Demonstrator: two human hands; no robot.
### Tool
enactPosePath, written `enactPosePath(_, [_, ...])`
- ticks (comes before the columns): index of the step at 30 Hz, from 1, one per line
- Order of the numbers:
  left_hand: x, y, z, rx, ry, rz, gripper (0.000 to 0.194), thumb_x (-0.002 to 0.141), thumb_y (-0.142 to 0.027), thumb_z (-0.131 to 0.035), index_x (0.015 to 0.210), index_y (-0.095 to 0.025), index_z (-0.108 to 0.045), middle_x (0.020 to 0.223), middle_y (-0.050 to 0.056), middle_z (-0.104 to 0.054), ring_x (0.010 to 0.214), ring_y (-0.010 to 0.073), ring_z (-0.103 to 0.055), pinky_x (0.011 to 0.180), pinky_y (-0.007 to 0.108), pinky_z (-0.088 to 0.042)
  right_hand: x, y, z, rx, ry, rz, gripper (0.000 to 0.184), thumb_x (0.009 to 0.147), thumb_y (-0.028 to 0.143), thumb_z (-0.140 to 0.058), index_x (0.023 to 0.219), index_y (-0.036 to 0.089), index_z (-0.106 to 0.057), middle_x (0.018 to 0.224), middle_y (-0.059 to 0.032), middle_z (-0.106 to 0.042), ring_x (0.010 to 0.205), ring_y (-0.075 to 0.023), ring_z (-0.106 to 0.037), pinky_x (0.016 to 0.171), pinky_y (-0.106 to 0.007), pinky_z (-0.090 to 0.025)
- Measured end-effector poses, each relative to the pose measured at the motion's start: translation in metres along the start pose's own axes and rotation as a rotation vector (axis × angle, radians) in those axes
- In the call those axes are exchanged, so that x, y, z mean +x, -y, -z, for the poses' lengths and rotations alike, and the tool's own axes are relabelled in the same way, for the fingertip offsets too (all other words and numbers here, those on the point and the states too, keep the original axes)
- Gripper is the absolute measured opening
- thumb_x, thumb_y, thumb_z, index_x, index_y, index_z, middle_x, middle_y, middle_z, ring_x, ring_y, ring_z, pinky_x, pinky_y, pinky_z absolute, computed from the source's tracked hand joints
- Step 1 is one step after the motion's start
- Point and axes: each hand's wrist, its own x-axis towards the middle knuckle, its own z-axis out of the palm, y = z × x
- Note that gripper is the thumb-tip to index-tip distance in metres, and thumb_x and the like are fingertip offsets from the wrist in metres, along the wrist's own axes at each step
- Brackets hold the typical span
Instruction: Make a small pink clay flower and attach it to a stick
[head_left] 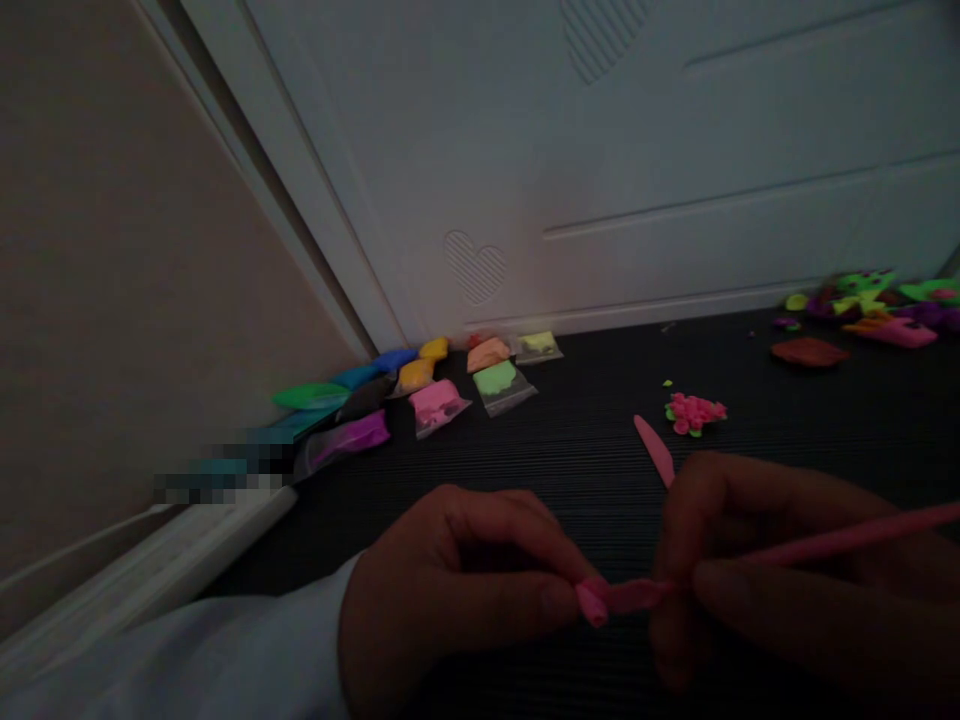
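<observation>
Between the thumb and fingertips of my left hand (465, 575) is a small rolled piece of pink clay (592, 604). A flat pink strip (634, 597) runs from it toward my right fingers; I cannot tell whether it is clay or the tool's end. My right hand (757, 570) is closed around a thin pink modelling tool (862, 535), whose shaft points out to the right. Just beyond the right knuckles lies a pink plastic clay knife (654, 448), partly hidden by the hand. Behind it sits a cluster of pink clay flowers with green leaves (695, 413).
Several bags of coloured clay, including a pink bag (437, 405) and a purple bag (351, 440), lie at the back left of the black table (585, 450). A brown clay piece (810, 351) and bright clay shapes (892, 328) are at the back right. A white panel (637, 180) stands behind.
</observation>
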Motion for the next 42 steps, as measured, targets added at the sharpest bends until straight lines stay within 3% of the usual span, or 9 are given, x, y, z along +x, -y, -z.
enactPosePath(12, [-0.001,0.001,0.000,-0.009,0.035,-0.078,0.008,0.064,-0.017,-0.060,0.066,-0.020,-0.066,0.063,-0.001,-0.054,0.062,0.0101,-0.048,0.056,0.022,-0.035,0.002,-0.001,0.005,0.160,0.119,0.006,0.007,0.067,0.025,-0.057,0.071,0.020,-0.058,0.063,-0.0029,-0.065,0.046,-0.0095,-0.056,0.035,-0.012,-0.038])
enactPosePath(16, [-0.002,0.001,-0.002,-0.035,0.033,-0.055,0.009,0.064,-0.014,-0.059,0.065,-0.020,-0.066,0.064,-0.001,-0.055,0.062,0.0094,-0.048,0.057,0.022,-0.035,0.002,0.003,0.001,0.134,0.005,0.058,0.008,0.066,0.027,-0.057,0.066,0.019,-0.057,0.057,-0.0015,-0.064,0.050,-0.0102,-0.057,0.042,-0.014,-0.042])
enactPosePath(18, [-0.003,0.002,-0.002,-0.047,0.013,-0.042,0.010,0.064,-0.013,-0.059,0.065,-0.019,-0.066,0.065,-0.001,-0.055,0.062,0.0094,-0.049,0.056,0.021,-0.035,0.000,0.007,-0.001,0.113,-0.129,0.013,0.006,0.065,0.025,-0.058,0.064,0.019,-0.056,0.054,0.0005,-0.063,0.051,-0.0094,-0.057,0.046,-0.015,-0.043])
enactPosePath(21, [-0.004,0.003,-0.003,-0.048,0.000,-0.027,0.011,0.064,-0.011,-0.059,0.065,-0.019,-0.066,0.065,-0.001,-0.055,0.061,0.0087,-0.048,0.055,0.020,-0.035,-0.003,0.009,-0.004,0.104,-0.198,-0.057,0.008,0.064,0.025,-0.057,0.060,0.018,-0.054,0.052,0.0006,-0.061,0.049,-0.0095,-0.056,0.046,-0.017,-0.042])
enactPosePath(26, [-0.002,0.001,-0.003,-0.012,0.007,-0.038,0.009,0.065,-0.014,-0.059,0.068,-0.020,-0.066,0.067,-0.001,-0.055,0.063,0.0091,-0.049,0.056,0.020,-0.036,-0.004,0.004,-0.004,0.194,0.000,-0.038,0.016,0.060,0.034,-0.059,0.064,0.019,-0.056,0.053,-0.0008,-0.061,0.040,-0.0092,-0.052,0.036,-0.016,-0.036])
enactPosePath(33, [-0.002,-0.001,-0.002,0.022,0.021,-0.033,0.008,0.066,-0.017,-0.059,0.069,-0.019,-0.066,0.068,0.000,-0.055,0.063,0.0101,-0.049,0.057,0.021,-0.036,-0.017,0.024,-0.014,0.078,-0.145,-0.145,0.004,0.069,0.019,-0.052,0.069,0.018,-0.056,0.061,-0.0022,-0.062,0.051,-0.0088,-0.051,0.045,-0.017,-0.036])
enactPosePath(42, [-0.003,0.002,-0.002,-0.004,-0.003,-0.063,0.009,0.067,-0.017,-0.057,0.069,-0.018,-0.066,0.067,0.000,-0.056,0.063,0.0096,-0.049,0.057,0.020,-0.036,-0.005,-0.004,0.000,0.242,0.041,-0.020,0.007,0.066,0.027,-0.058,0.069,0.021,-0.059,0.058,-0.0015,-0.063,0.043,-0.0087,-0.054,0.033,-0.011,-0.034])
